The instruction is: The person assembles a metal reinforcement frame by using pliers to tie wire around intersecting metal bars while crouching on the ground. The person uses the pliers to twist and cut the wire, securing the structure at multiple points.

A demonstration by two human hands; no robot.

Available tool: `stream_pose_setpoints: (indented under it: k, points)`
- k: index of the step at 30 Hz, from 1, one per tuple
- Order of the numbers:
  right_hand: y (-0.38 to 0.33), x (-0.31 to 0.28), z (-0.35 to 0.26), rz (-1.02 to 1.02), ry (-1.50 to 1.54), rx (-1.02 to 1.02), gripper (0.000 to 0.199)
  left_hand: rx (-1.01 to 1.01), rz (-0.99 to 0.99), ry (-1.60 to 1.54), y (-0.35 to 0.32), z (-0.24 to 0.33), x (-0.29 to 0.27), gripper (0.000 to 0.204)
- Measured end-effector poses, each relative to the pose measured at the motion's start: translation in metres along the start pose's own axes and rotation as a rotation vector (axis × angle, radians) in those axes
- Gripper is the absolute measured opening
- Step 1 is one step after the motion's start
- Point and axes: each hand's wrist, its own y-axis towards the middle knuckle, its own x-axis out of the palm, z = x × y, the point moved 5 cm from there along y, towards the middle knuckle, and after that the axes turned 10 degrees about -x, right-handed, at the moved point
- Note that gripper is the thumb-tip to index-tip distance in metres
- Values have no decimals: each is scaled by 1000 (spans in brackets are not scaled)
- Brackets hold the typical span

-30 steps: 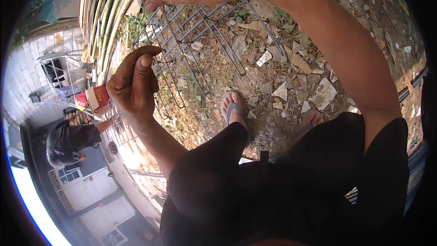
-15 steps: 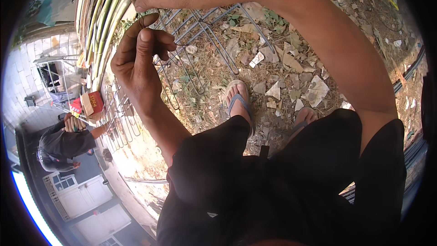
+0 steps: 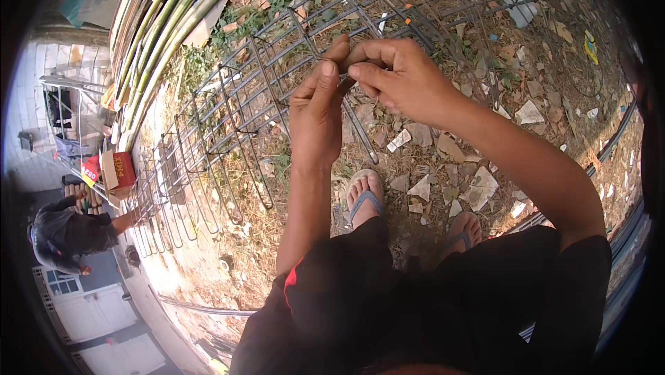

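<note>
1. Nearest the camera, dark trousers and two feet in blue-strapped sandals [image 3: 365,198] are being planted on rubble-strewn ground [image 3: 478,188].
2. Just above them, the left hand [image 3: 317,115] and right hand [image 3: 402,77] are being held fingertip to fingertip, both pinched shut on something small and thin. What exactly is being pinched can't be told.
3. That pinch is being made right over the rebar cage [image 3: 228,125], whose long axis is running from lower left up to the upper right. Both hands are about equally near it.
4. Further out, a bundle of green bamboo poles [image 3: 163,21] is lying along the cage's far edge.
5. Off at the cage's left end, a red box [image 3: 119,169] with a yellow tag is sitting beside another person [image 3: 69,233] who is crouching.
</note>
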Motion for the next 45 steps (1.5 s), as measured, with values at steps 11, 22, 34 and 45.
stream_pose_setpoints:
  k: [11,22,34,45]
  points:
    - [-20,-81,4,380,-316,356,24,-89,649,236,39,-151,-122,78]
    - [-10,-10,49,126,-382,627,23,-40,455,499,91,-132,-118,79]
    - [-26,26,197,702,-135,507,26,-45,393,394,94,-136,-135,69]
    - [24,27,243,723,-411,314,27,-463,274,191,90,-143,-167,55]
